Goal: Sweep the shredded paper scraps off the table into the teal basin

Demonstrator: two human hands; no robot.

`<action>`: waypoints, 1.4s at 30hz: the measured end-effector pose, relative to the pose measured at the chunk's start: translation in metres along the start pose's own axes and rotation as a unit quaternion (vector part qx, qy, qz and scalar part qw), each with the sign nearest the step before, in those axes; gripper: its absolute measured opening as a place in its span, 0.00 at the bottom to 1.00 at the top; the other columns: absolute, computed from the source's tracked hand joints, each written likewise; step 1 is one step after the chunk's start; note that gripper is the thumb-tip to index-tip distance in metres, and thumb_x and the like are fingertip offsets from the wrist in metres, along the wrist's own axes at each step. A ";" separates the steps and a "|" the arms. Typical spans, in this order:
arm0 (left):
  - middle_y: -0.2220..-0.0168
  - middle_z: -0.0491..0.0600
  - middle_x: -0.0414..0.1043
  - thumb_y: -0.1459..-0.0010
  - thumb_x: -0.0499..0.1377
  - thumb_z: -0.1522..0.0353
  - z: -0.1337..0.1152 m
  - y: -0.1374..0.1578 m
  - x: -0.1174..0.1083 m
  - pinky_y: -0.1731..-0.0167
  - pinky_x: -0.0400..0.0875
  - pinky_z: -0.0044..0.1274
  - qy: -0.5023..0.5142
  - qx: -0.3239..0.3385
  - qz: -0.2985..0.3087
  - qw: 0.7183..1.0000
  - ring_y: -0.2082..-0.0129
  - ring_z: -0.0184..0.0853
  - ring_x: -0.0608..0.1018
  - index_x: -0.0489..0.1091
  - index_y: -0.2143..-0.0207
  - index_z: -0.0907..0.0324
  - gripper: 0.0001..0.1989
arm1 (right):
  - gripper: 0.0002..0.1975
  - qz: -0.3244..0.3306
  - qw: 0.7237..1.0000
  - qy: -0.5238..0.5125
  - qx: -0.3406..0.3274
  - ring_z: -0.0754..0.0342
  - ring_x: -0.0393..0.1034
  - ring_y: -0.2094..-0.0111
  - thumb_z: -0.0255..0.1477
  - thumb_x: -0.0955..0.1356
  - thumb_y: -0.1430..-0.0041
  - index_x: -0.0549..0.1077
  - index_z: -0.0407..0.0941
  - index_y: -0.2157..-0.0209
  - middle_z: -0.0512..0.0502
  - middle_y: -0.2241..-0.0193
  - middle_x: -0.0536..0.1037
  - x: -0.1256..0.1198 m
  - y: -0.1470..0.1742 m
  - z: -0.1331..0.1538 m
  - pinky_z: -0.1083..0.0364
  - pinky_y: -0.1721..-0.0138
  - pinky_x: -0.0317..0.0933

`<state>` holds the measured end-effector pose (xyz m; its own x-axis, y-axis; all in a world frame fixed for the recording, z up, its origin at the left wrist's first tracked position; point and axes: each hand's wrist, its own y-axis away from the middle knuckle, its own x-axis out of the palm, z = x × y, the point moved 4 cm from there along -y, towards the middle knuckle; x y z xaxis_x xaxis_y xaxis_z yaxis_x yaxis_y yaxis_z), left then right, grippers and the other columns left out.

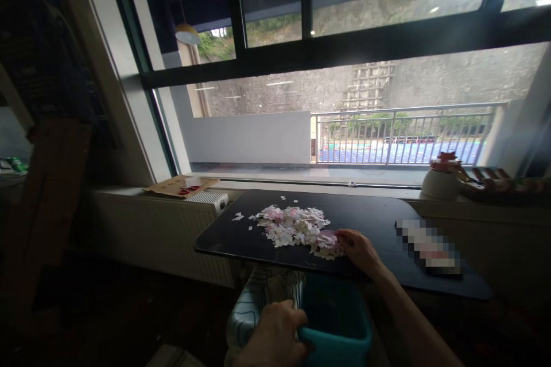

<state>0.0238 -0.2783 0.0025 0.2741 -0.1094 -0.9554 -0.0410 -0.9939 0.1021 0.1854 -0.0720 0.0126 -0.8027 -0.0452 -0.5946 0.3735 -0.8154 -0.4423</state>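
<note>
A heap of torn paper scraps (295, 226), white with some pink, lies on the black tabletop (361, 212). My right hand (359, 249) is at the heap's right end, its fingers bent against a pinkish scrap; whether they grip it I cannot make out. Below the table's near edge, my left hand (278, 330) is closed around the rim of a teal plastic bin (336, 341). The bin stands upright under the edge, its inside dark. A few loose scraps (238, 217) lie left of the heap.
A blurred-out item (428, 246) lies on the table's right. On the sill are a white jar (441, 180) with a reddish top and, at left, red-handled scissors (189, 190) on brown cardboard (166, 186). A radiator (172, 229) stands below the window.
</note>
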 end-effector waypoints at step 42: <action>0.69 0.46 0.67 0.48 0.63 0.62 -0.019 0.025 0.010 0.76 0.52 0.24 -0.006 0.046 0.017 0.999 0.72 0.34 0.71 0.72 0.67 0.54 0.07 | 0.13 0.029 0.988 -0.125 0.085 0.54 0.69 0.70 0.37 0.66 0.44 0.71 0.43 0.60 0.47 0.69 0.75 -0.031 0.055 0.001 0.54 0.70 0.65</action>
<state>0.0442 -0.3048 0.0005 0.2599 -0.1425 -0.9551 -0.1376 -0.9844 0.1095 0.2307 -0.1155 0.0072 -0.8799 -0.2182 -0.4221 0.3557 -0.8915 -0.2805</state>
